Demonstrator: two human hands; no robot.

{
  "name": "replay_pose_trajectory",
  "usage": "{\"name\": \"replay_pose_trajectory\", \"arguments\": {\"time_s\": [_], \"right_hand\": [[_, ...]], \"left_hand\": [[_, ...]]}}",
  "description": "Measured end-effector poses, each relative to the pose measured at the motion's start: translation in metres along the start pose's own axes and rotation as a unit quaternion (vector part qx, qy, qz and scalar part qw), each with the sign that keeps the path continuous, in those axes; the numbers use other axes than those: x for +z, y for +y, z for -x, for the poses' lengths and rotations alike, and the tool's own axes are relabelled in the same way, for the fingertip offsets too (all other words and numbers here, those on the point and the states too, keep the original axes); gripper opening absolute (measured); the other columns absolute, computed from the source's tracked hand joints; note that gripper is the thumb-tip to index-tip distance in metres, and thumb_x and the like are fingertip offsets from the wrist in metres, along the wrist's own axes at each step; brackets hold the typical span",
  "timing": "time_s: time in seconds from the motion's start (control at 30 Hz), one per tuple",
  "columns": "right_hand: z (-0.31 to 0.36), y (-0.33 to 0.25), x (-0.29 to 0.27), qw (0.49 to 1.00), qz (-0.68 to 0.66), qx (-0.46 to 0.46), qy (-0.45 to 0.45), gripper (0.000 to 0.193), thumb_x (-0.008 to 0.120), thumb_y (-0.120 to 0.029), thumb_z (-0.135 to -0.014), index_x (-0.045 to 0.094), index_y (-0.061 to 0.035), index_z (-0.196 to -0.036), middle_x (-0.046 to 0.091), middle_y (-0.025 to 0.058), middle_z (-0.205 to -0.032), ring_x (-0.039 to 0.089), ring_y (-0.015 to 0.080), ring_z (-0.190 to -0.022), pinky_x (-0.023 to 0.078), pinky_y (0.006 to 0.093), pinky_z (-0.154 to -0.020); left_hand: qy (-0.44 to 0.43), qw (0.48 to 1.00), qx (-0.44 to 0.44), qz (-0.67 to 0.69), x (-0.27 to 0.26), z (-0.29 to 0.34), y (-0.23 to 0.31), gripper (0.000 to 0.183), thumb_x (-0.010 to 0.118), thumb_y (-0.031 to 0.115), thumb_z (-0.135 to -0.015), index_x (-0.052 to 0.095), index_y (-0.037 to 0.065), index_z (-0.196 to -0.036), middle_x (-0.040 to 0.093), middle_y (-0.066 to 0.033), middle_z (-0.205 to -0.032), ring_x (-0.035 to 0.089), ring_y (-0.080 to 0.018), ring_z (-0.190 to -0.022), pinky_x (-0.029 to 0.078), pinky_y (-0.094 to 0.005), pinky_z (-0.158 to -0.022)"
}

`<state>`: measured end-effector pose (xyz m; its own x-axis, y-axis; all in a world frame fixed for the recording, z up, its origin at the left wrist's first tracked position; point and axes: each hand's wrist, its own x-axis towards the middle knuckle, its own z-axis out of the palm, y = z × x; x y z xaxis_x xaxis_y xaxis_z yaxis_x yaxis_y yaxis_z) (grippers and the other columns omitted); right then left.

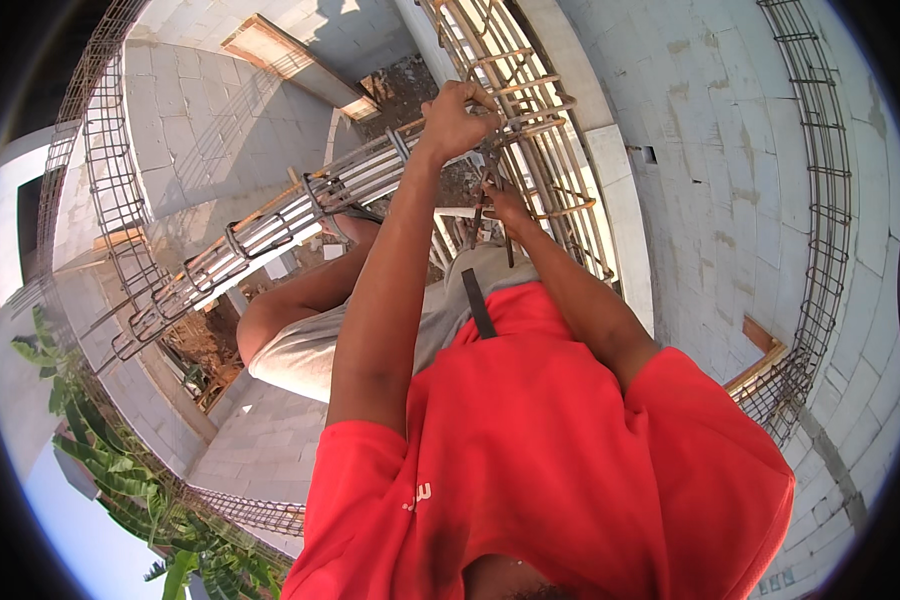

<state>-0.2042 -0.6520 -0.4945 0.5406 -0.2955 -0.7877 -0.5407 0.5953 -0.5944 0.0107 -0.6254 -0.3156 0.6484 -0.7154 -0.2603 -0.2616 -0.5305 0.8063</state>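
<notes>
An upper steel rebar cage (550, 165) with bent stirrups runs along the top of a block wall in front of me. My left hand (458, 120) is at this cage, its fingers curled in at a crossing of bars; whatever they pinch is hidden. Just below it, my right hand (507, 203) is closed round a pair of dark metal pincers (488, 160). The pincers' jaws point up at the bars beneath my left hand, and their handles hang down toward my lap. A second rebar cage (270, 215) meets the first from the left.
Grey block walls (710, 170) stand on both sides. Another rebar cage (825, 200) curves along the right wall, and one more (115, 150) lies at the far left. A wooden frame (295, 62) leans below. Leafy plants (120, 470) grow at the lower left.
</notes>
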Motion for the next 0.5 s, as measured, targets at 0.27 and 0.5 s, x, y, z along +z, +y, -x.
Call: {"name": "replay_pose_trajectory", "arguments": {"time_s": [0.27, 0.5], "right_hand": [[0.007, -0.015, 0.005, 0.999, 0.025, -0.020, 0.003, 0.032, 0.058, -0.030, -0.110, 0.060, -0.0086, -0.134, 0.071, 0.0065, -0.118, 0.065, 0.0201, -0.094, 0.054, 0.0415, -0.080], [0.019, -0.032, 0.017, 0.895, 0.390, -0.158, 0.146, 0.040, 0.057, -0.022, -0.105, 0.056, 0.0016, -0.137, 0.070, 0.0333, -0.112, 0.066, 0.0538, -0.106, 0.051, 0.0581, -0.093]], "left_hand": [[0.000, 1.000, 0.001, -0.009, -0.006, 0.002, 0.008, 0.034, 0.086, 0.032, -0.073, 0.081, 0.012, -0.100, 0.068, -0.0149, -0.125, 0.062, -0.0346, -0.127, 0.039, -0.0456, -0.118], [-0.006, 1.000, -0.007, -0.009, -0.005, 0.000, 0.008, 0.033, 0.085, 0.034, -0.073, 0.080, 0.014, -0.099, 0.068, -0.0137, -0.125, 0.061, -0.0349, -0.128, 0.033, -0.0490, -0.120]]}}
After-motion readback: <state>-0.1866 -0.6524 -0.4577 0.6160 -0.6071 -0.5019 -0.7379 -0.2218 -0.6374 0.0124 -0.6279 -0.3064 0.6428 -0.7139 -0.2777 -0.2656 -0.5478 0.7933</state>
